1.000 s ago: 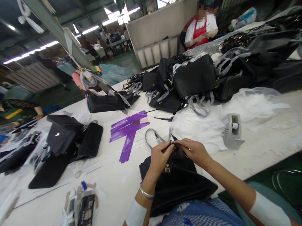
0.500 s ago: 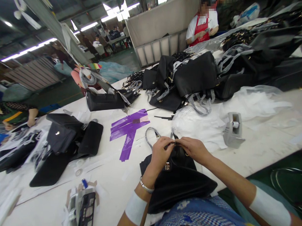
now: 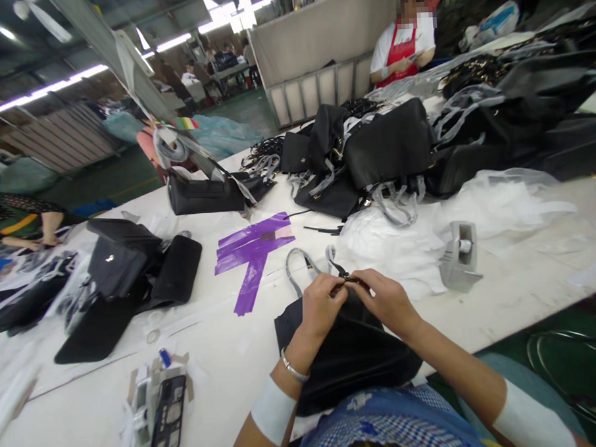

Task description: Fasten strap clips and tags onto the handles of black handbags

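Observation:
A black handbag (image 3: 358, 362) rests at the table's near edge, against my blue checked apron (image 3: 380, 427). Above its top edge, my left hand (image 3: 321, 308) and my right hand (image 3: 388, 302) meet, thumbs and fingertips pinched on a thin black strap (image 3: 344, 274). One end of this strap rises past the fingers, close to a buckle-like gold bit. Behind my left hand stands the bag's handle (image 3: 296, 266), wrapped in clear film. My fingers partly cover the strap, and the bag's front clasp is hidden.
Purple tape strips (image 3: 252, 252) stick to the white table ahead. A grey tape dispenser (image 3: 460, 256) stands right, beside white padding (image 3: 398, 249). Black bags (image 3: 388, 144) pile up behind, others (image 3: 126, 264) lie left. A phone (image 3: 168, 417) lies near left. A co-worker in a red apron (image 3: 403, 47) stands across.
My hands have turned a little over the bag, and more of the strap's upper end shows. The gold clasp on the bag's front has gone out of sight behind my left hand.

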Motion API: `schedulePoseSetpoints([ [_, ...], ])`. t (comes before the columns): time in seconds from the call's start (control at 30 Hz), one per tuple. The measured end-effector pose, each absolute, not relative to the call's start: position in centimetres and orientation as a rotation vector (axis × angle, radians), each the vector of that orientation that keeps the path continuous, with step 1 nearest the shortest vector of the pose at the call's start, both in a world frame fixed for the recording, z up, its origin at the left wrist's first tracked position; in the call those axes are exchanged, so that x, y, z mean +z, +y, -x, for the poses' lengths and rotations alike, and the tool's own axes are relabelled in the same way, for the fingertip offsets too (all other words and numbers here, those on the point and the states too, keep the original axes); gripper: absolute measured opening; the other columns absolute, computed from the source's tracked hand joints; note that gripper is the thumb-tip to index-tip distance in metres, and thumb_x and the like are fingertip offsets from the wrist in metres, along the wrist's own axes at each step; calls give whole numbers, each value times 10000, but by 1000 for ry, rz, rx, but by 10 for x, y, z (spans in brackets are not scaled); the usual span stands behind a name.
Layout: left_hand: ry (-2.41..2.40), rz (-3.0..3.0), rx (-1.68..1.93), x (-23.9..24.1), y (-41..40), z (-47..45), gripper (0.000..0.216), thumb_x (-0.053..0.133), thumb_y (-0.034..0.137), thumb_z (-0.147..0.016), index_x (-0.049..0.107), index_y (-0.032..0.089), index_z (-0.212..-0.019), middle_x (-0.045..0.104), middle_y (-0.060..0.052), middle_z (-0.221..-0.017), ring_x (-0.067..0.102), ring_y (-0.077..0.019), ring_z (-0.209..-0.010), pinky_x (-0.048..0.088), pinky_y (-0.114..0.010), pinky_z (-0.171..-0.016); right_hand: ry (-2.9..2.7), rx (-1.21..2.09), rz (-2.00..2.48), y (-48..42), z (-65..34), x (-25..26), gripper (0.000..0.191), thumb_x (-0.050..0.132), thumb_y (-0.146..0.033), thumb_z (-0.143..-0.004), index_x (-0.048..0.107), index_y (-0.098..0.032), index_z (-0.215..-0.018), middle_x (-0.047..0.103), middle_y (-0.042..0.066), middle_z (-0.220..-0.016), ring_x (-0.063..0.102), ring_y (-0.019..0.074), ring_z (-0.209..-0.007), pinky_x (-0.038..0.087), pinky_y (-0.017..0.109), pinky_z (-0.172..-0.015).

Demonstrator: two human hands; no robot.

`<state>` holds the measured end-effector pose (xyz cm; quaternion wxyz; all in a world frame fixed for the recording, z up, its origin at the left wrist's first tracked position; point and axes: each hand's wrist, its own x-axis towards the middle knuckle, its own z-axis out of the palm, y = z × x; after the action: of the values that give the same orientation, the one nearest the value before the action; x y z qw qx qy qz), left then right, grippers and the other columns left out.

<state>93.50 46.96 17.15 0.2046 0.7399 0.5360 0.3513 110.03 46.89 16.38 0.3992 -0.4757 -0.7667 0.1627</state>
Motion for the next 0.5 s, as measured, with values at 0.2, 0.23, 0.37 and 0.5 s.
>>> schedulePoseSetpoints([
  [0.2, 1476, -2123, 971, 173, 464, -933, 139, 623, 149, -833, 693, 228, -923, 684, -2, -871, 638, -136, -814, 496, -244, -743, -1800, 638, 1255, 465, -1106, 163, 144, 593, -334, -880, 666, -220, -926, 708, 52, -858, 654, 196, -774, 505, 324, -747],
  [0.23, 1460, -2126, 987, 173, 463, -931, 136, 619, 163, -844, 694, 231, -934, 689, -4, -886, 643, -136, -827, 500, -243, -751, -1684, 769, 1297, 464, -1105, 162, 164, 604, -363, -869, 666, -217, -910, 702, 47, -826, 644, 186, -733, 505, 313, -711],
  [0.37, 1321, -2146, 1083, 167, 461, -924, 143, 609, 198, -867, 698, 226, -974, 702, -22, -938, 655, -135, -871, 519, -240, -790, -1128, 1299, 1345, 468, -1103, 155, 292, 603, -472, -843, 635, -181, -845, 644, 24, -700, 568, 133, -576, 458, 248, -535],
  [0.5, 1260, -2151, 1106, 159, 456, -919, 154, 584, 229, -887, 700, 219, -988, 702, -44, -970, 660, -146, -899, 536, -258, -813, -1155, 1335, 1301, 471, -1104, 150, 282, 597, -471, -843, 614, -190, -860, 612, 5, -690, 569, 136, -605, 469, 246, -551],
])
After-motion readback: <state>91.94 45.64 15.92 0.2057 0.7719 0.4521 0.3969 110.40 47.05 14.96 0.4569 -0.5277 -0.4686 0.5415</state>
